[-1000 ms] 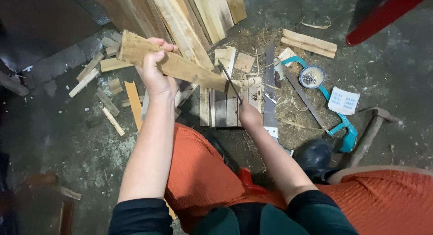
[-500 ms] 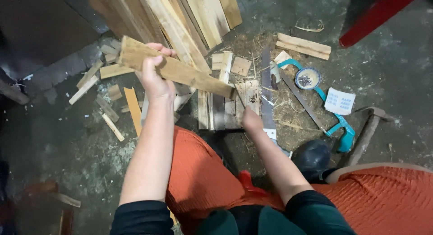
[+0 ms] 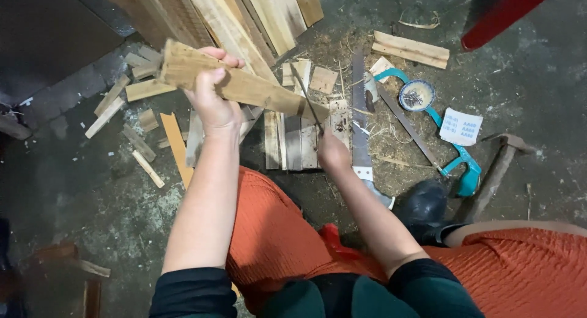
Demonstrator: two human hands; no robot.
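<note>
My left hand point(image 3: 214, 104) is raised and shut around a rough wooden plank point(image 3: 257, 92), which slants down to the right. The plank's low end rests near a row of flat slats point(image 3: 287, 141) on the floor. Just below that end, my right hand point(image 3: 330, 152) grips a thin dark blade or rod point(image 3: 306, 95) that points up and left along the plank. I cannot tell what kind of tool it is. Both forearms reach out over my orange-clad knees.
Long boards point(image 3: 244, 18) lie stacked at the top. Wood scraps point(image 3: 140, 89) are scattered on the left. To the right lie a hand saw point(image 3: 359, 110), a teal-framed hacksaw point(image 3: 455, 165), a round tin of nails point(image 3: 416, 97), a white card point(image 3: 460, 127) and a hammer point(image 3: 498, 168).
Hardly anything differs. My left hand keeps the plank at the same slant, and my right hand with the thin tool has shifted only slightly by the plank's low end.
</note>
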